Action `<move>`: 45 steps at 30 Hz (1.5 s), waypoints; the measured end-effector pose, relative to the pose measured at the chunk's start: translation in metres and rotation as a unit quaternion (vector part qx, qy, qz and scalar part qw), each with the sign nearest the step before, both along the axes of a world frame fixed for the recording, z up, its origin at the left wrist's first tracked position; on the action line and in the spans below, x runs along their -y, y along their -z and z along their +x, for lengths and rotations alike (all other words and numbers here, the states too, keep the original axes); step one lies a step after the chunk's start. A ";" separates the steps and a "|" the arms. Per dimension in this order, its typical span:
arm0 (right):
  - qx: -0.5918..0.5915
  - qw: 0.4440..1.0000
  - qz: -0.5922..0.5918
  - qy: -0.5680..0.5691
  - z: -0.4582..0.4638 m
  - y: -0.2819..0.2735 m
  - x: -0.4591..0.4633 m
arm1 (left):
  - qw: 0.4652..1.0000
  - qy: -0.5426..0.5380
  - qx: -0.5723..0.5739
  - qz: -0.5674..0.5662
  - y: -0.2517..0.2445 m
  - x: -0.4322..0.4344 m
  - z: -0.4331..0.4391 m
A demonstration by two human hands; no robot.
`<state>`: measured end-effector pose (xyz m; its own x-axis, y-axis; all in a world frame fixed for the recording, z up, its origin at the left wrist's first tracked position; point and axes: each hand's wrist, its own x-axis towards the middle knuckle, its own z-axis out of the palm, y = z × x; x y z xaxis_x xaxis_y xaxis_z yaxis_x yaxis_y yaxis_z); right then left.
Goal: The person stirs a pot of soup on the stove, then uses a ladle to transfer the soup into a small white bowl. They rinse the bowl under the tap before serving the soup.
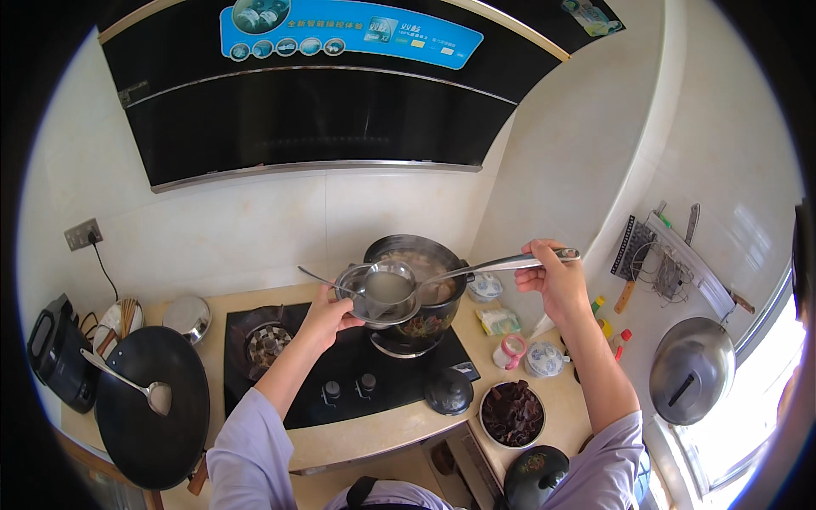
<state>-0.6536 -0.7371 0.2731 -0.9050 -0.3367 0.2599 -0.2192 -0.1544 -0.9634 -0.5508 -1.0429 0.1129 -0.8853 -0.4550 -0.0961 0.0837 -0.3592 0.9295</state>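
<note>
My left hand (326, 319) grips the rim of a small metal bowl (357, 305), from which a thin utensil handle (312, 275) sticks out to the left. By its long handle, my right hand (549, 277) holds a metal ladle (390, 287). The ladle's cup carries cloudy liquid and sits over the bowl; whether the two touch I cannot tell. Just behind stands a dark stockpot (417, 325) with a flower pattern, on the right burner of the black gas hob (344, 363). Pale broth with pieces in it shows inside the pot, and some steam rises.
A black wok (153, 408) with a metal spatula (143, 386) lies left of the hob. At right are a bowl of dark wood ear fungus (513, 411), a small black lid (448, 390), a flowered pot lid (537, 478) and lidded jars (545, 359). A range hood (306, 121) hangs above.
</note>
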 end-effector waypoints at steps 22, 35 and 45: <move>-0.053 0.998 0.041 0.018 0.030 0.005 0.007 | 0.999 0.034 0.004 0.006 0.004 0.000 0.002; -0.054 0.998 0.010 0.034 0.018 0.012 0.003 | 1.000 0.021 -0.002 0.001 0.005 -0.004 -0.001; -0.009 0.991 -0.072 0.109 -0.025 0.035 0.000 | 1.000 0.008 0.007 -0.009 0.011 0.007 0.009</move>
